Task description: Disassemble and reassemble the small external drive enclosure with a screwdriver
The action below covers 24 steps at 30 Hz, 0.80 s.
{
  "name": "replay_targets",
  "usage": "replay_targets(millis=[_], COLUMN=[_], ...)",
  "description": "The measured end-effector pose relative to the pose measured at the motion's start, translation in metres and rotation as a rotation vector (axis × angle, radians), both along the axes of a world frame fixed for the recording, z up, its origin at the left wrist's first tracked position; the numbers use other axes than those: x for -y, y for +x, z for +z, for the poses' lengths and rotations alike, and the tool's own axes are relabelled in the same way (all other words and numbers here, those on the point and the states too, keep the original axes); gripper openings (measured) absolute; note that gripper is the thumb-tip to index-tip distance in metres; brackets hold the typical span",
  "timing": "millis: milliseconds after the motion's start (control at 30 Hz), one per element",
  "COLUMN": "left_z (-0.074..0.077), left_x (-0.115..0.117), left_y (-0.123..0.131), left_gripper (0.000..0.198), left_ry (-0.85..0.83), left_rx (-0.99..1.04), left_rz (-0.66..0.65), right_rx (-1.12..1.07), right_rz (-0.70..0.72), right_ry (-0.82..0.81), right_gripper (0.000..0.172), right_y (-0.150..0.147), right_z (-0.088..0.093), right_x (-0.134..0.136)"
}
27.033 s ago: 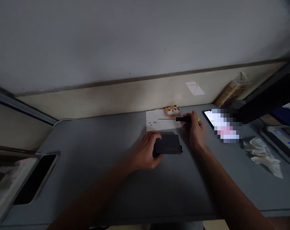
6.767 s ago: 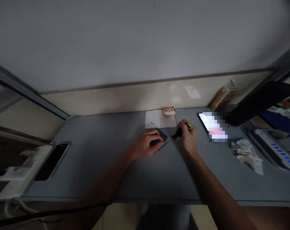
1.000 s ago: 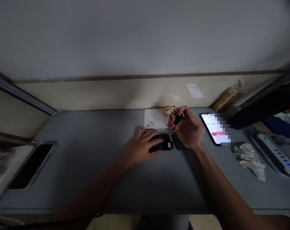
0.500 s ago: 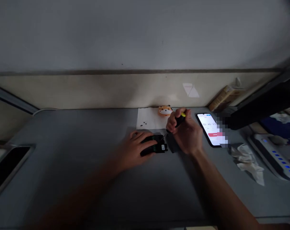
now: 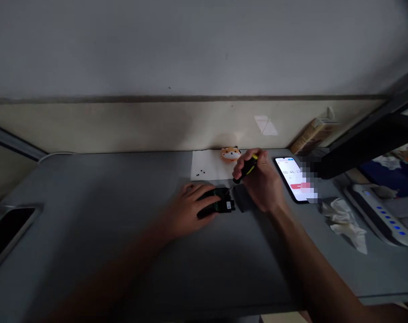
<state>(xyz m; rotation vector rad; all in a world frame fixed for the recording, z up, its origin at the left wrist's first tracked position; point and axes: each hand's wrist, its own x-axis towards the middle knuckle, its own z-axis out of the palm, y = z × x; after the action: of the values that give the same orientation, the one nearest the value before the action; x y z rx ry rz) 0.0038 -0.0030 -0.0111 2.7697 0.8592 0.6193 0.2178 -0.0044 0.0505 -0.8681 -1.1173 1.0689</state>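
My left hand [image 5: 186, 210] lies over a small black device [image 5: 220, 204] on the grey desk [image 5: 129, 233], fingers curled round its left side and holding it down. A green board and a white label show at the device's right end. My right hand [image 5: 262, 181] is closed on a screwdriver [image 5: 246, 168] with a black handle and yellow cap, tilted so its thin shaft points down at the device's right end. Just right of the device lies a dark flat part [image 5: 242, 202], partly under my right hand.
A white paper sheet [image 5: 208, 165] with several tiny black screws [image 5: 200, 172] lies behind the device, an orange animal figure [image 5: 231, 154] on its far edge. A lit phone [image 5: 291, 178], crumpled tissue [image 5: 345, 217] and a power strip [image 5: 379, 211] sit to the right; a dark slot [image 5: 5, 231] is at the left.
Since long ago the black device's cover has come off, exposing the board. Over the last second both hands hold nearly still; the view has shifted slightly.
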Motion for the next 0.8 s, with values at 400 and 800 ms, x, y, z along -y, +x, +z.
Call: replay_targets(millis=[400,800], left_z=[0.003,0.002], left_x=[0.003,0.005], left_y=[0.000,0.002], left_gripper=[0.029,0.028], left_ry=[0.127,0.186], left_rx=[0.007,0.003], left_rz=[-0.022,-0.005], right_rx=[-0.318,-0.349], right_rz=[0.105,0.099], right_ry=[-0.064,-0.051], right_gripper=[0.031,0.031], right_y=[-0.004,-0.012], right_z=[0.000,0.001], right_x=[0.006,0.009])
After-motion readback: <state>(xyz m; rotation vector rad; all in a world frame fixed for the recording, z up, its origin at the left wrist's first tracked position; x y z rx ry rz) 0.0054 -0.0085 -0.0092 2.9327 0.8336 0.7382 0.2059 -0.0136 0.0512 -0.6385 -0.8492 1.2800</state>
